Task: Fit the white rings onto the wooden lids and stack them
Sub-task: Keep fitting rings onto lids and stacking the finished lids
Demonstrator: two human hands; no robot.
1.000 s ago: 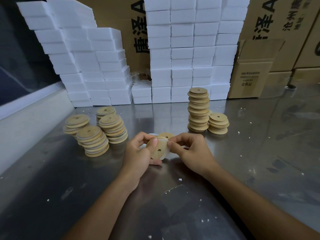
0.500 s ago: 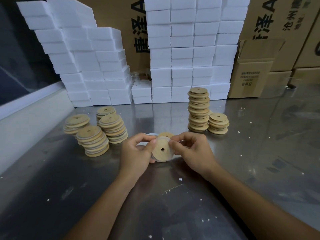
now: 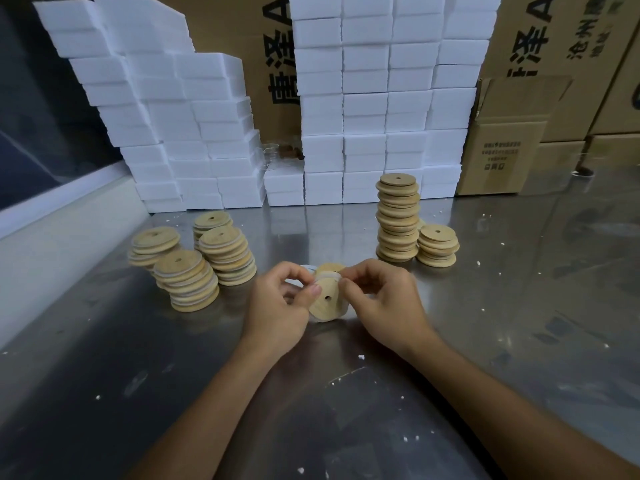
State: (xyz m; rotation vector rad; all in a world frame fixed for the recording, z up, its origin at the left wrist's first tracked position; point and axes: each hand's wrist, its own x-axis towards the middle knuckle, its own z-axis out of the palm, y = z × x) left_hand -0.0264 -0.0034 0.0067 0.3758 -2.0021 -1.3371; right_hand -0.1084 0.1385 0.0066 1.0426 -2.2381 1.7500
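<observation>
- Dim, even indoor light; the white foam blocks (image 3: 363,98) are the brightest area.
- The metal surface (image 3: 519,289) in front of the blocks shows soft, hazy reflections of them, no hard glare.
- Wide-angle bending curves the blocks and the cardboard boxes (image 3: 554,46) beside them.
- Far from the blocks, the near corners blur.

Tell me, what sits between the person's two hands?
A wooden lid, pinched on edge by the left hand and right hand, as the head view shows.

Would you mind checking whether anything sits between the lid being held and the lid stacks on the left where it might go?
Nothing visible does. Both the left hand and right hand hold the wooden lid, and bare table lies between it and the left stacks.
</observation>
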